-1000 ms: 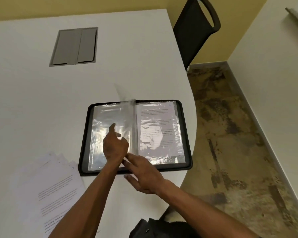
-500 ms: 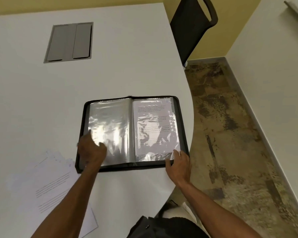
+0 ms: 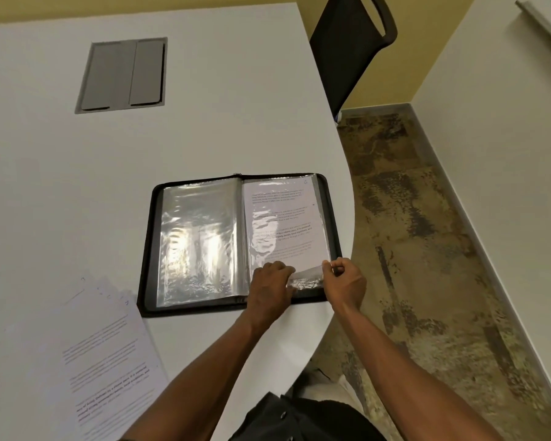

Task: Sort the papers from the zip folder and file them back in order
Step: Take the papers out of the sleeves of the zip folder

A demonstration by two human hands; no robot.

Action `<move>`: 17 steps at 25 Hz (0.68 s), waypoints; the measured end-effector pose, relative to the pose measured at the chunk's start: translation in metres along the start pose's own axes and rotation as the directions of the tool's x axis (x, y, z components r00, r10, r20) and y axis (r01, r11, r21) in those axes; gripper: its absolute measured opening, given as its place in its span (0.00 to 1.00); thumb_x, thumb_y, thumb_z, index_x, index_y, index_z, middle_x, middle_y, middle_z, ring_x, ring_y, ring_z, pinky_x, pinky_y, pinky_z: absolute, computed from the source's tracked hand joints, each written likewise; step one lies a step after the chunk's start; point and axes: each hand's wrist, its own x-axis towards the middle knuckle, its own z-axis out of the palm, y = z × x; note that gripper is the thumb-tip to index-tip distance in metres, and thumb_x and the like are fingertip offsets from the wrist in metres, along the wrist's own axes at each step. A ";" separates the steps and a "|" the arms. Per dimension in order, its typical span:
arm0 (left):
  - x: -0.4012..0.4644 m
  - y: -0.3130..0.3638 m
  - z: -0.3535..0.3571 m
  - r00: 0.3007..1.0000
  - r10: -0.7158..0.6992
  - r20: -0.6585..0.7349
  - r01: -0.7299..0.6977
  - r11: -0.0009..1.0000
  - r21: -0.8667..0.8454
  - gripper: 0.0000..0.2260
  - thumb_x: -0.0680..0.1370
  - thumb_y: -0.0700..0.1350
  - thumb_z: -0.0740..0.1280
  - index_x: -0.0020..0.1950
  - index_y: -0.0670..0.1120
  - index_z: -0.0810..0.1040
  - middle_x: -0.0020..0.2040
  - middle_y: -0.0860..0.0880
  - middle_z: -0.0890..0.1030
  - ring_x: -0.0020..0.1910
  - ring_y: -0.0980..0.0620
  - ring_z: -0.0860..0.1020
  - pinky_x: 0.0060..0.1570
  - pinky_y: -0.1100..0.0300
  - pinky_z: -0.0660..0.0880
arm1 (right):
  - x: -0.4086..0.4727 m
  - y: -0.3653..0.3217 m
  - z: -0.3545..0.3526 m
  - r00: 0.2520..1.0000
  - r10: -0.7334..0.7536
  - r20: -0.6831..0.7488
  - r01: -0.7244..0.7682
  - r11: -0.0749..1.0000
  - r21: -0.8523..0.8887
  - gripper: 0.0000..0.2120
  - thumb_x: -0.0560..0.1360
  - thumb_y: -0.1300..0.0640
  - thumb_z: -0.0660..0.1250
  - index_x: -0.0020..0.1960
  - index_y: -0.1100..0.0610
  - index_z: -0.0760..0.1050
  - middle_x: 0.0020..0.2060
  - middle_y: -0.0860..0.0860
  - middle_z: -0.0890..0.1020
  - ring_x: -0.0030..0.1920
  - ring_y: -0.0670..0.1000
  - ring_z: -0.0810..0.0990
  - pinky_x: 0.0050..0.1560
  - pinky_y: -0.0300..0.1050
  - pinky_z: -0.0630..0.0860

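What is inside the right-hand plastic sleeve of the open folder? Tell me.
The right sleeve holds a printed page, its text showing through. Both hands, left hand and right hand, cover its lower edge; any pages behind are hidden.

Black zip-edged folder (image 3: pixel 147 249) on a plain white rounded table (image 3: pixel 236 106). Clear glossy plastic sleeve (image 3: pixel 201 240) on its left half — streaked with white glare. White printed sheet (image 3: pixel 283 218) under plastic on the right half, grey lines of text, a few lines in bolder black. Loose white printed papers (image 3: pixel 102 351) likewise lined in grey and black. Flat grey two-panel hatch (image 3: pixel 121 74) set into the tabletop. Black chair (image 3: pixel 350 43) against a yellow wall (image 3: pixel 411 68). Mottled brown-and-tan floor (image 3: pixel 427 249) — dark blotches throughout.
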 end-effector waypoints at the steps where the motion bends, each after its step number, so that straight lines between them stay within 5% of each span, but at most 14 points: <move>1: 0.001 -0.002 0.000 1.000 0.003 -0.004 -0.003 1.000 -0.001 0.11 0.75 0.47 0.69 0.56 0.50 0.83 0.48 0.49 0.83 0.47 0.47 0.79 0.48 0.53 0.71 | 0.000 0.002 -0.003 1.000 -0.007 0.010 0.007 0.999 0.033 0.07 0.76 0.53 0.73 0.43 0.55 0.79 0.41 0.50 0.83 0.43 0.50 0.80 0.44 0.43 0.76; 5: 0.005 -0.009 -0.003 0.999 0.040 -0.022 -0.040 0.999 0.035 0.05 0.74 0.43 0.71 0.47 0.48 0.86 0.40 0.49 0.86 0.39 0.47 0.83 0.43 0.53 0.77 | -0.001 0.002 -0.013 0.995 -0.049 0.091 0.041 0.996 0.085 0.11 0.76 0.50 0.73 0.43 0.57 0.79 0.37 0.48 0.82 0.39 0.47 0.80 0.38 0.38 0.72; 9: 0.007 -0.011 -0.014 0.999 -0.013 -0.031 0.014 1.000 0.016 0.03 0.72 0.46 0.73 0.42 0.49 0.85 0.39 0.51 0.86 0.38 0.50 0.82 0.40 0.59 0.76 | -0.022 0.000 -0.019 0.991 -0.126 -0.035 0.128 0.990 0.066 0.16 0.77 0.44 0.70 0.44 0.56 0.74 0.36 0.47 0.78 0.36 0.44 0.76 0.36 0.37 0.69; 11: 0.008 -0.013 -0.018 0.997 -0.076 -0.016 0.075 0.996 -0.047 0.05 0.71 0.50 0.74 0.41 0.50 0.85 0.37 0.53 0.85 0.36 0.54 0.81 0.40 0.62 0.73 | -0.046 0.006 -0.015 0.901 -0.433 -0.013 0.430 0.899 -0.086 0.11 0.79 0.48 0.69 0.45 0.55 0.74 0.39 0.47 0.77 0.39 0.45 0.74 0.38 0.33 0.69; 13: 0.010 -0.013 -0.020 0.993 -0.115 0.022 0.116 0.987 -0.111 0.04 0.71 0.50 0.74 0.40 0.50 0.84 0.36 0.53 0.84 0.36 0.55 0.81 0.40 0.62 0.73 | -0.066 0.017 -0.005 0.684 -0.705 0.188 0.729 0.670 -0.143 0.06 0.77 0.56 0.69 0.52 0.57 0.79 0.47 0.50 0.80 0.49 0.47 0.76 0.50 0.34 0.73; 15: 0.012 -0.015 -0.020 0.991 -0.122 0.048 0.127 0.982 -0.142 0.04 0.72 0.49 0.72 0.41 0.51 0.84 0.37 0.53 0.84 0.37 0.54 0.81 0.40 0.61 0.75 | -0.069 0.030 0.012 0.569 -0.732 0.375 0.820 0.540 -0.188 0.18 0.75 0.63 0.69 0.65 0.62 0.77 0.61 0.57 0.80 0.64 0.54 0.77 0.66 0.44 0.74; 17: 0.013 -0.015 -0.020 0.990 -0.126 0.062 0.134 0.979 -0.151 0.04 0.73 0.49 0.71 0.41 0.50 0.84 0.37 0.52 0.85 0.38 0.54 0.81 0.40 0.59 0.76 | -0.062 0.037 0.024 0.609 -0.646 0.460 0.792 0.523 -0.315 0.28 0.72 0.64 0.70 0.72 0.65 0.71 0.70 0.61 0.74 0.72 0.59 0.72 0.73 0.52 0.68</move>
